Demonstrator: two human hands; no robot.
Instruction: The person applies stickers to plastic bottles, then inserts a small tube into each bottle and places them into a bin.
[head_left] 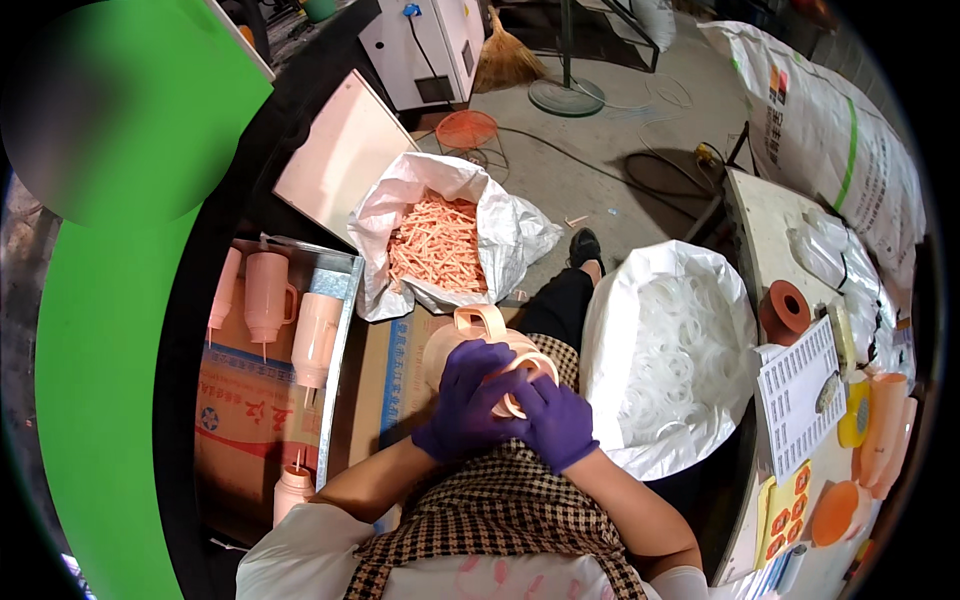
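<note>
Over my lap I hold a pale pink plastic jug (438, 350) with a loop handle, lying tilted with its round mouth toward the right. My left hand (467, 398), in a purple glove, is closed around the jug near its neck. My right hand (556, 424), gloved the same way, grips the rim of the mouth with its fingers. Part of the neck is hidden behind my fingers. A white sack (668, 352) of clear rings stands close to my right hand. Beyond the jug is another white sack (519, 235), filled with thin pink plastic strips (437, 243).
At the left, several pink jugs (268, 295) rest over a cardboard box (250, 410) beside a metal edge. A worktable (765, 215) on the right carries a printed sheet (803, 395), a brown tape roll (784, 311) and pink parts (882, 430). Cables (600, 172) cross the floor ahead.
</note>
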